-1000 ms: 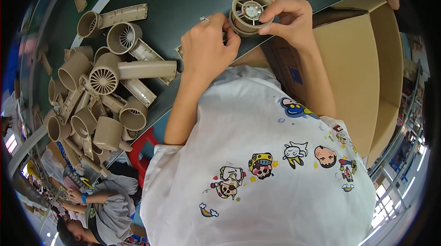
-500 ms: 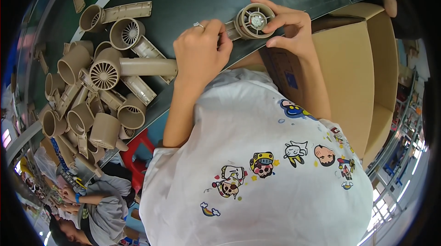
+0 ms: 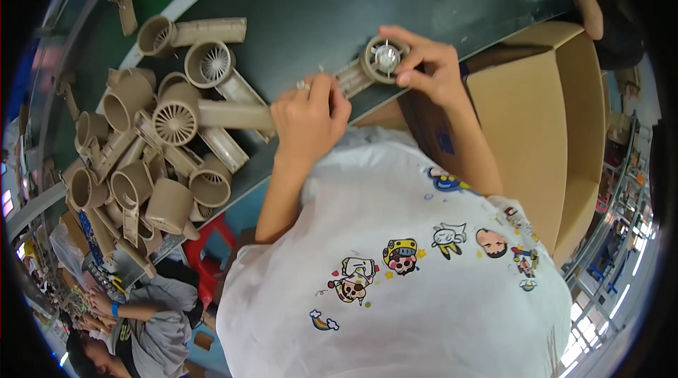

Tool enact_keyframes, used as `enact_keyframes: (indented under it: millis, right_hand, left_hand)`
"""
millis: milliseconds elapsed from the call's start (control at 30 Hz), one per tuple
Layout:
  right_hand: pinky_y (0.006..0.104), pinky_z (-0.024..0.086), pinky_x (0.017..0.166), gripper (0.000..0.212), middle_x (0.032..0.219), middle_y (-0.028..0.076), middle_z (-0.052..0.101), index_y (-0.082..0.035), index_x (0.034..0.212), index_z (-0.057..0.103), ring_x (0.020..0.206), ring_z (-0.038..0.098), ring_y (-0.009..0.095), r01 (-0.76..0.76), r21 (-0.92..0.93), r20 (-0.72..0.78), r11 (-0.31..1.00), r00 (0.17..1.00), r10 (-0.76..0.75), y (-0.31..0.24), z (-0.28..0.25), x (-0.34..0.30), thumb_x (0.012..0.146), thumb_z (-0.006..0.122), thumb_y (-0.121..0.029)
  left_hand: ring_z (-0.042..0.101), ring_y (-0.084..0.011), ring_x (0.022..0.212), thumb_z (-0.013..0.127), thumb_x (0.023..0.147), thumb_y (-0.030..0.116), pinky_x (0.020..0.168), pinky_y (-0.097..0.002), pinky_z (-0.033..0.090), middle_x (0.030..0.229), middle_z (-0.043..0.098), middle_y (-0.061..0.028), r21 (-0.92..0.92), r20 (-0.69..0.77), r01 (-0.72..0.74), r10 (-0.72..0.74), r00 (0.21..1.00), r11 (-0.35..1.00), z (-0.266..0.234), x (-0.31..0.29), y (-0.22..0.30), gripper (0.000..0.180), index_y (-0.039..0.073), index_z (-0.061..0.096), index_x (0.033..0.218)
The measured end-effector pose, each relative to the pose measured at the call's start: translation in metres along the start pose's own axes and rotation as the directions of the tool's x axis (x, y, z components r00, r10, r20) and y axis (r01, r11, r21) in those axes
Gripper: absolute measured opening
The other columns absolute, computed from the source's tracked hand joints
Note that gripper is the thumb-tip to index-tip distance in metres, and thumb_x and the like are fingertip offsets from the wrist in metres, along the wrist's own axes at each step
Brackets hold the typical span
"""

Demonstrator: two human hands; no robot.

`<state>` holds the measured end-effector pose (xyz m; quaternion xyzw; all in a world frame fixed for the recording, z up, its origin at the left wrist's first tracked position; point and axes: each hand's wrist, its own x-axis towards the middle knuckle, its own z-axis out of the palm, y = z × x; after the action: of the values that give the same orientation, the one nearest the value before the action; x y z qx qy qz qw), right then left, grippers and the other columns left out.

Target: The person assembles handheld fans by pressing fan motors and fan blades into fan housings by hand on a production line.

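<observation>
Shell sits by the near edge of the table, between the two hands, barrel to the right, handle to the left. Right hand half curled, has the barrel by its rim, thumb and fingertips on it. Left hand nearly a fist at the handle's end; fingertips hidden, so I can't tell how firmly it grips, if at all.

Risks: a loose pinch on the rim could let the shell slip off that close edge. The pile at left has a handle reaching the left hand; a bump could shift the stack.

Materials: smooth tan plastic, round barrels, trough-like handles, radial grilles; shiny silver disc amid spokes. Dark, slick tabletop. Box at right: stiff brown cardboard.
</observation>
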<state>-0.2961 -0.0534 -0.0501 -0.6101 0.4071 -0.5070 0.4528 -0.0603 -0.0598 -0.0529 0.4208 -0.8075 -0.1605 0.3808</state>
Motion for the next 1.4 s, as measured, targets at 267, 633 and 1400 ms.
enact_keyframes:
  millis: [267, 633, 1400]
  right_hand:
    - [0.0305, 0.054, 0.082, 0.054, 0.119, 0.021, 0.061, 0.001, 0.129, 0.051, 0.098, 0.065, 0.019, -0.146, 0.042, -0.495, 0.988, 0.856, 0.148, 0.008, 0.051, 0.021, 0.079, 0.073, -0.004]
    - [0.0275, 0.045, 0.056, 0.017, 0.063, 0.005, 0.06, 0.002, 0.079, 0.065, 0.061, 0.057, 0.011, -0.405, 0.168, -0.346, 0.899, 0.83, 0.438, 0.03, 0.094, 0.109, 0.087, 0.053, -0.007]
    - [0.0443, 0.048, 0.086, 0.028, 0.099, 0.022, 0.064, 0.001, 0.101, 0.066, 0.096, 0.06, 0.038, -0.056, -0.728, -0.524, 0.684, 0.689, -0.501, 0.114, 0.054, 0.392, 0.076, 0.056, -0.003]
  left_hand:
    - [0.06, -0.0351, 0.059, 0.061, 0.075, 0.008, 0.052, -0.0451, 0.048, 0.072, 0.058, -0.0136, 0.123, -0.173, 0.302, -0.279, 0.945, 0.945, 0.013, 0.015, 0.012, 0.01, 0.005, 0.053, 0.08]
    - [0.057, -0.0433, 0.101, 0.053, 0.087, 0.005, 0.085, -0.0474, 0.044, 0.111, 0.058, -0.0262, -0.24, -0.099, 0.426, -0.459, 0.883, 0.872, 0.019, 0.059, 0.013, 0.044, -0.001, 0.041, 0.129]
    - [0.057, -0.0298, 0.041, 0.065, 0.083, 0.046, 0.038, -0.0396, 0.044, 0.052, 0.057, -0.0112, 0.597, -0.201, 0.463, -0.436, 0.877, 0.656, -0.053, -0.022, 0.029, 0.054, 0.013, 0.055, 0.125]
